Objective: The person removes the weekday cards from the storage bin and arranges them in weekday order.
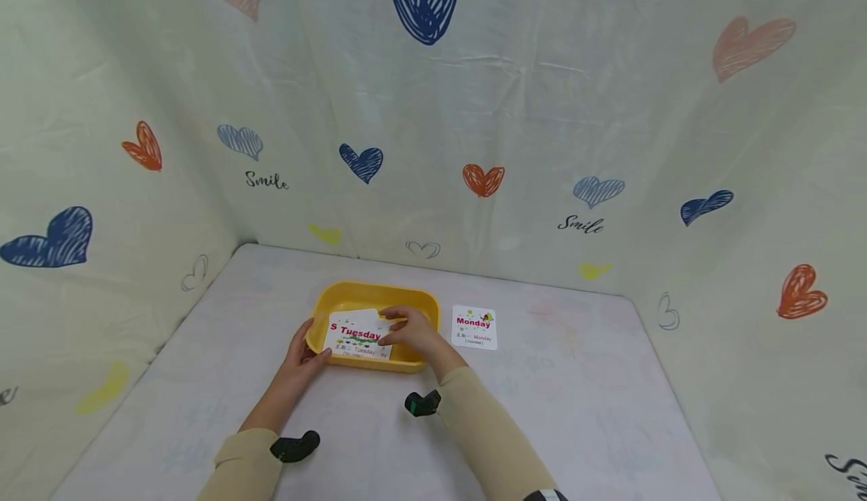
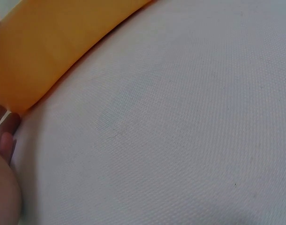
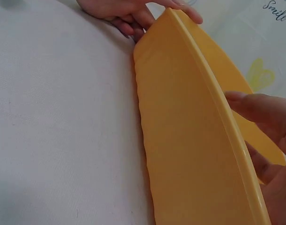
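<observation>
A yellow tray [image 1: 379,365] stands on the table with a white card [image 1: 355,333] reading "Tuesday" inside it. Other card edges, with bits of lettering, peek out on both sides of this card. My left hand [image 1: 302,356] holds the tray's front left corner, its thumb over the rim and its fingers along the outer wall. Over the right half of the tray, my right hand [image 1: 416,334] reaches in, thumb and forefinger apart at the card's right edge. In the right wrist view the thumb [image 3: 255,105] shows just past the near rim; the cards are hidden there.
A white "Monday" card [image 1: 474,328] lies on the table to the right of the tray. The pale table [image 1: 576,403] backs onto a white curtain [image 1: 528,125] printed with hearts. Dark camera mounts [image 1: 296,447] stick out from both wrists.
</observation>
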`<action>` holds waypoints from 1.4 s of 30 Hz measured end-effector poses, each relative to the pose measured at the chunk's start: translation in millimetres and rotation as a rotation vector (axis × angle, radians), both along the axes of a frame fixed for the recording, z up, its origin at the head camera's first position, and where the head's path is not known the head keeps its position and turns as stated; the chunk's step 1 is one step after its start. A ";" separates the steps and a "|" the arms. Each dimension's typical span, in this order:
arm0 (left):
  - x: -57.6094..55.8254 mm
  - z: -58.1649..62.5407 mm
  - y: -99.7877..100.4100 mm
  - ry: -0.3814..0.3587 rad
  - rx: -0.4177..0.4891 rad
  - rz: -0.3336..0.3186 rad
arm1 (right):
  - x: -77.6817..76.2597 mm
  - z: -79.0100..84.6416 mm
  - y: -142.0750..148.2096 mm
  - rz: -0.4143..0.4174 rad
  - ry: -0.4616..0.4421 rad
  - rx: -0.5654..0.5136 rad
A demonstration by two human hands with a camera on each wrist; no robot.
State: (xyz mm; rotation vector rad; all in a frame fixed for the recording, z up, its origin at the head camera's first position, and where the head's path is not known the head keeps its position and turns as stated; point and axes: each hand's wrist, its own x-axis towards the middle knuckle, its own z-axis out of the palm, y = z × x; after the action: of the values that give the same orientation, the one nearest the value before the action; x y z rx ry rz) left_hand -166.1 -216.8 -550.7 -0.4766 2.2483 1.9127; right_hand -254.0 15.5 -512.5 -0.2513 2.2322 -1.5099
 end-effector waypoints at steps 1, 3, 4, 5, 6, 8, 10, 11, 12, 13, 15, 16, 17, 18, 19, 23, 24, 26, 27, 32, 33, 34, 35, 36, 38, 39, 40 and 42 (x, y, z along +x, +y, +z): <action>-0.2 -0.1 -0.3 -0.002 -0.003 0.001 | -0.6 0.0 -0.6 0.013 -0.003 0.011; -0.5 -0.7 -0.7 -0.004 -0.013 0.004 | -1.3 -0.6 -1.3 0.037 -0.005 0.034; -0.6 -0.9 -0.7 -0.004 -0.016 0.006 | -1.6 -1.0 -1.8 0.048 -0.006 0.042; -0.9 -1.2 -0.7 -0.002 -0.017 0.009 | -1.9 -1.5 -2.3 0.054 -0.008 0.049; -0.9 -1.2 -0.5 -0.001 -0.022 0.013 | -2.3 -2.2 -2.8 0.061 -0.009 0.055; -1.5 -2.0 -0.2 0.001 -0.027 0.019 | -2.9 -3.6 -3.8 0.079 -0.010 0.066; -2.2 -2.6 0.3 0.002 -0.033 0.027 | -3.4 -4.8 -4.6 0.095 -0.014 0.075; -2.5 -2.6 0.6 0.002 -0.033 0.030 | -3.8 -5.2 -4.8 0.102 -0.015 0.080; -2.7 -2.7 0.8 0.000 -0.035 0.034 | -4.4 -5.6 -5.1 0.108 -0.017 0.082; -3.1 -3.1 1.4 0.000 -0.035 0.035 | -4.9 -6.0 -4.9 0.111 -0.018 0.086; -3.3 -3.6 2.0 0.004 -0.036 0.036 | -6.0 -6.3 -4.5 0.114 -0.020 0.093; -3.4 -3.6 2.3 0.003 -0.033 0.037 | -6.6 -6.5 -4.2 0.116 -0.020 0.097; -3.4 -3.5 2.4 0.004 -0.031 0.037 | -7.3 -6.5 -4.1 0.120 -0.019 0.103; -3.4 -3.6 2.4 0.003 -0.032 0.036 | -7.9 -6.5 -4.1 0.125 -0.018 0.104; -3.3 -3.5 2.2 0.003 -0.029 0.035 | -8.5 -6.5 -4.1 0.130 -0.017 0.107; -3.1 -3.3 1.1 -0.004 -0.025 0.029 | -10.6 -7.2 -4.3 0.135 -0.029 0.122; -2.9 -3.2 0.9 -0.005 -0.024 0.028 | -10.9 -7.3 -4.6 0.132 -0.036 0.127; -2.7 -3.3 0.8 -0.003 -0.021 0.026 | -11.5 -7.9 -5.2 0.121 -0.043 0.140; -2.4 -3.2 1.0 0.000 -0.021 0.024 | -11.7 -8.0 -5.4 0.112 -0.043 0.142; -2.3 -3.3 1.2 0.010 -0.018 0.027 | -14.4 -10.7 -10.0 0.080 0.007 0.164; -2.4 -3.2 1.4 0.010 -0.017 0.026 | -14.9 -11.4 -10.7 0.074 0.030 0.173; -2.4 -2.9 1.7 0.008 -0.013 0.027 | -15.3 -12.1 -11.5 0.067 0.047 0.186; -2.5 -2.8 1.6 0.008 -0.015 0.026 | -15.4 -12.7 -12.0 0.056 0.060 0.198; -2.6 -2.7 1.5 0.004 -0.012 0.027 | -15.7 -13.1 -12.4 0.046 0.074 0.210; -2.5 -2.0 1.3 -0.001 -0.011 0.026 | -16.4 -13.6 -13.1 0.033 0.095 0.223; -2.5 -1.8 1.0 -0.004 -0.013 0.027 | -16.5 -13.3 -13.4 0.026 0.091 0.224; -2.4 -1.9 0.7 -0.004 -0.017 0.026 | -16.5 -13.2 -13.5 0.022 0.085 0.224; -2.3 -1.5 0.1 -0.004 -0.022 0.024 | -17.1 -12.9 -14.0 0.025 0.078 0.219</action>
State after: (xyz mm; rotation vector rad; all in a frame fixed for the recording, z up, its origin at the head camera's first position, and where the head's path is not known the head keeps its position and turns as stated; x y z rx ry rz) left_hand -168.5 -216.7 -552.1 -0.5128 2.2734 1.8988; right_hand -271.1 1.5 -525.3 -0.2739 2.4231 -1.2488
